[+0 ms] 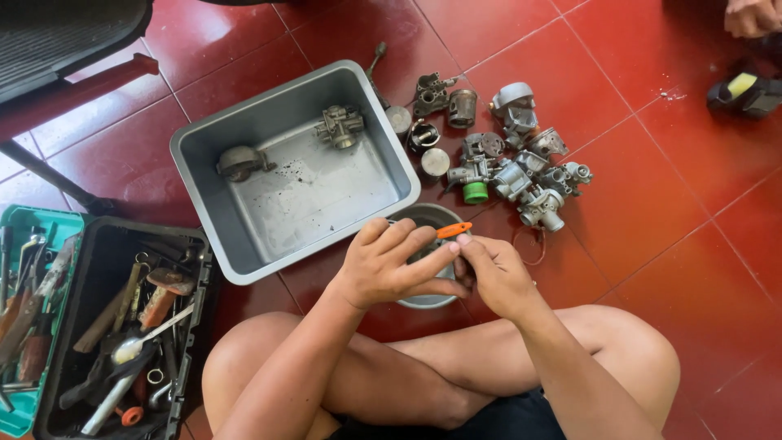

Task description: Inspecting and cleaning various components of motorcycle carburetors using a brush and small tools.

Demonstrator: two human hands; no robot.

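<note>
Sitting cross-legged on the red floor point(668, 204), you pinch a small orange tool point(454, 230) in your right hand point(493, 273); left hand point(383, 265) closed around a part over the round bowl point(430, 217). Grey tray point(195, 155) at eleven o'clock; carburettor parts point(521, 175) at one, within reach.

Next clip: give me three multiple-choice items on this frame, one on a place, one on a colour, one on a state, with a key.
1. Where is the grey tray?
A. On the red floor, ahead of the knees
B. In the toolbox
C. On a bench

2. What colour is the small tool at the fingertips?
A. Blue
B. Orange
C. White

3. How is the toolbox?
A. Shut
B. Open, tools showing
C. Upside down

Key: 1 A, the tray sits on tiles. 2 B, the piece between the left hand and right hand is orange. 3 B, the tools lie in view.
</note>
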